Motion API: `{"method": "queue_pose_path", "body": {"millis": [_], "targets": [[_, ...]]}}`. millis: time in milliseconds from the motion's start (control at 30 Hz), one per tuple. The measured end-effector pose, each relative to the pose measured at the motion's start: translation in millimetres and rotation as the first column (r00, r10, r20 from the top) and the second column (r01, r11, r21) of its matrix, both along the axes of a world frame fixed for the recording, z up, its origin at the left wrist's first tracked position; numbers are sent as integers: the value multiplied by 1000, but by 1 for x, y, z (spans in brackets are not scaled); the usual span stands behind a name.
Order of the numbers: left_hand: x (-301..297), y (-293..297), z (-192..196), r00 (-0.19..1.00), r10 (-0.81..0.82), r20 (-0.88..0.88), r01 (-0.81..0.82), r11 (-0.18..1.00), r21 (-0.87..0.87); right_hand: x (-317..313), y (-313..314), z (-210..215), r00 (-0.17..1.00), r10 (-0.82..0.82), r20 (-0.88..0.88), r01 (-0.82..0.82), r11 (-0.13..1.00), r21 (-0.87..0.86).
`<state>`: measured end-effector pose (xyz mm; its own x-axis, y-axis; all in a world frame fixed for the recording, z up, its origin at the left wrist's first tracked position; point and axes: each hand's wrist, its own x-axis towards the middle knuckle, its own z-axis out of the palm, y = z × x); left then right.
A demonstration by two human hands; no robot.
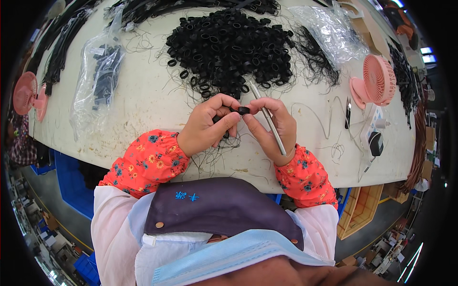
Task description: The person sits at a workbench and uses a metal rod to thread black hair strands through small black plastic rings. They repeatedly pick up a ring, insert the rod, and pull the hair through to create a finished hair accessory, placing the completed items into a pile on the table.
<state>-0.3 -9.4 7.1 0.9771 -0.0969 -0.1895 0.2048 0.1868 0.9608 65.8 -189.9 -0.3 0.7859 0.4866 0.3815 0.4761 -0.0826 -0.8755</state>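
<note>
The pale surface [148, 93] carries a large heap of black loops [229, 50], so much seems left to handle. Just on the wearer's side of the heap, the left hand [202, 126] and right hand [284, 126] nearly meet: the right clasps a silver rod [270, 120], and both pinch one loop [243, 110], apparently mid-work; finished loops cannot be told apart.
</note>
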Motion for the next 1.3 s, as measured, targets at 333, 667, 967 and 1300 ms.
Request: {"method": "queue_pose_path", "body": {"millis": [333,667,967,1300], "targets": [[2,0,-6,993,11,116,-34,978,206,-2,1,2,995,33,-97,-30,999,34],[1,-2,-12,978,57,199,-99,972,211,-2,1,1,982,58,-181,-50,998,47],[3,5,-6,996,90,16,-91,990,104,-6,4,6,970,54,-236,-32,995,96],[4,7,-3,991,111,-75,-109,994,27,8,-14,15,871,275,-407,-149,937,315]]}}
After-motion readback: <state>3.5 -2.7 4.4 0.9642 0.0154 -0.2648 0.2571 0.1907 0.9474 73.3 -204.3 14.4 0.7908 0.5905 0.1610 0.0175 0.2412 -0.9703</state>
